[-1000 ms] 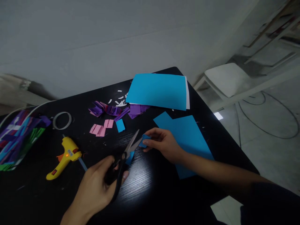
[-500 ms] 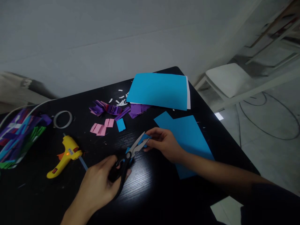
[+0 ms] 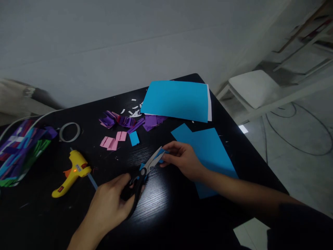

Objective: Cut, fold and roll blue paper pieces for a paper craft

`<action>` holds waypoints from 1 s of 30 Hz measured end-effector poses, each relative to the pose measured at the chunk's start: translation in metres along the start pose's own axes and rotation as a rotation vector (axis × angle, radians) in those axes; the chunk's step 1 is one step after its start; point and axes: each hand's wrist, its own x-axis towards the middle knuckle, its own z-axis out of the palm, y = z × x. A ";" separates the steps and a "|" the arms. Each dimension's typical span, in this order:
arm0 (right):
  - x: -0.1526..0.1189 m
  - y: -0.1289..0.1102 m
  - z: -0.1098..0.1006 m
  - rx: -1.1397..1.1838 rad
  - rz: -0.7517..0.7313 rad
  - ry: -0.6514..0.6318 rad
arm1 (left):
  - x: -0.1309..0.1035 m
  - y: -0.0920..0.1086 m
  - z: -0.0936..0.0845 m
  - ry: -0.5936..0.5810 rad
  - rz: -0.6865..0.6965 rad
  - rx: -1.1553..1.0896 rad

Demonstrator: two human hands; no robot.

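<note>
1. Blue paper piece (image 3: 161, 151), small and bent or folded (too small to tell which), sits at the parted blades of the scissors (image 3: 143, 172), about 2 o'clock from their pivot, which is the centre of the dial throughout.
2. Left hand (image 3: 110, 198), at 8 o'clock, is closed around the black scissor handles; right hand (image 3: 182, 159), between 2 and 3 o'clock, pinches the paper piece between thumb and fingers.
3. Cutting looks to be partway through: the blades straddle the paper, but whether they have bitten into it cannot be told.
4. Judged as already cut: one blue rectangle (image 3: 134, 138) at 11 o'clock, with pink pieces (image 3: 112, 143) lying at 10 o'clock. More blue paper shows right under the scissors (mostly hidden, so its shape is unclear).
5. Left to cut, if more is wanted: plenty. A notched blue sheet (image 3: 213, 146), between 2 and 3 o'clock, lies partly under the right forearm; its stepped edge suggests a portion has come off. Another blue sheet (image 3: 177, 100) lies whole at 1 o'clock, over white paper.
6. Purple strips (image 3: 126, 122) lie at 11 o'clock and white scraps (image 3: 135, 113) nearer 12, on the black surface (image 3: 182, 215).
7. Nothing is being glued at this moment: the yellow glue gun (image 3: 74, 172) rests at 9 o'clock, untouched (its small orange light is glowing).
</note>
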 end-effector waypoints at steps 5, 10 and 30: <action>-0.001 0.000 0.000 -0.011 0.005 0.010 | 0.000 -0.001 0.000 0.010 0.015 0.004; 0.000 0.001 0.000 -0.011 -0.004 0.020 | -0.001 0.000 0.000 0.034 0.002 0.029; 0.001 0.003 -0.001 -0.025 -0.049 -0.022 | 0.000 0.002 -0.003 0.060 -0.005 0.079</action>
